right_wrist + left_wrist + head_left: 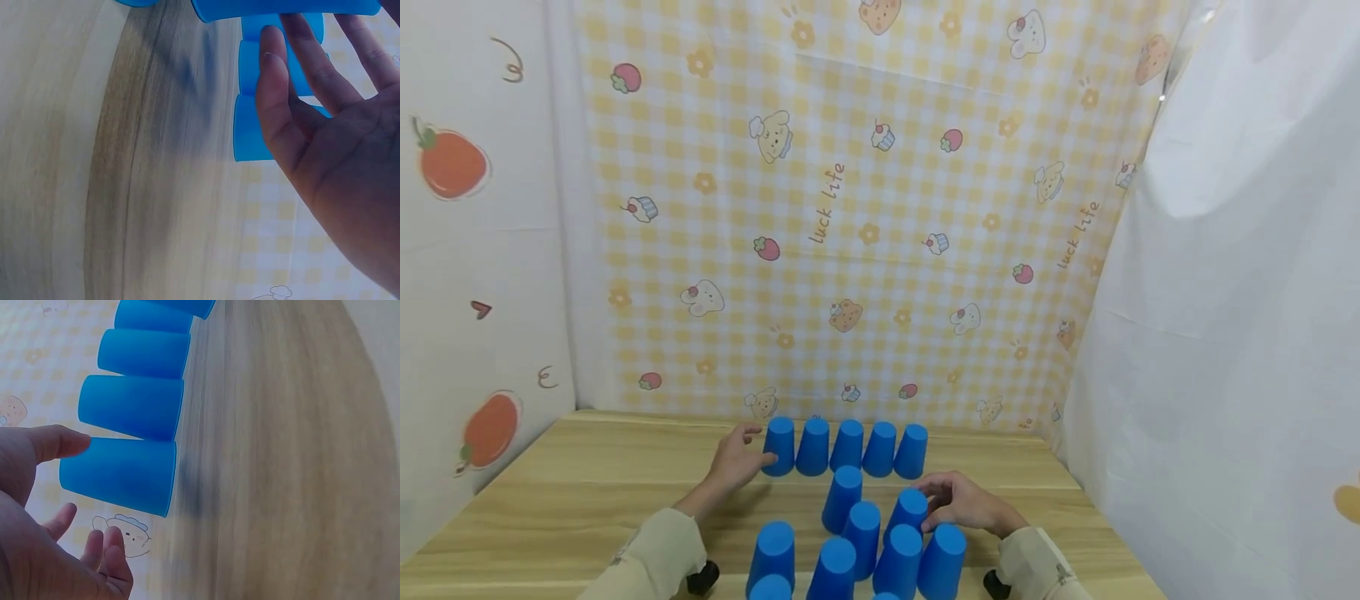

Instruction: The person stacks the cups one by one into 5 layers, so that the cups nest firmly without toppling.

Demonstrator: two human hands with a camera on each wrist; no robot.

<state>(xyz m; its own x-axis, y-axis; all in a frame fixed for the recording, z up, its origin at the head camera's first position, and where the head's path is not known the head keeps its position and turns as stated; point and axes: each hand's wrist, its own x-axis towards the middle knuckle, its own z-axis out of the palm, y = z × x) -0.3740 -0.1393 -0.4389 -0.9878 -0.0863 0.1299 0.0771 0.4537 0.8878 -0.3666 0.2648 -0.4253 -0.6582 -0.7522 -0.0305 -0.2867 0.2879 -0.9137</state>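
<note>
Several blue cups stand upside down on the wooden table. My left hand (pixel 737 458) is at the left end of the back row, beside the end cup (pixel 779 446). In the left wrist view its thumb (pixel 65 440) reaches the narrow end of that end cup (pixel 119 475), while the other fingers stay loosely bent away from it. My right hand (pixel 966 502) is at the right side of a nearer cup (pixel 906 512). In the right wrist view the fingers (pixel 322 75) extend toward that cup (pixel 281 7), fingertips right at its side, partly hidden by it.
The back row (pixel 847 446) holds several cups side by side near the patterned curtain (pixel 880 275). More cups stand in front, including one at the front left (pixel 772 554) and one at the front right (pixel 942 562). White cloth (pixel 1217 350) hangs along the right side.
</note>
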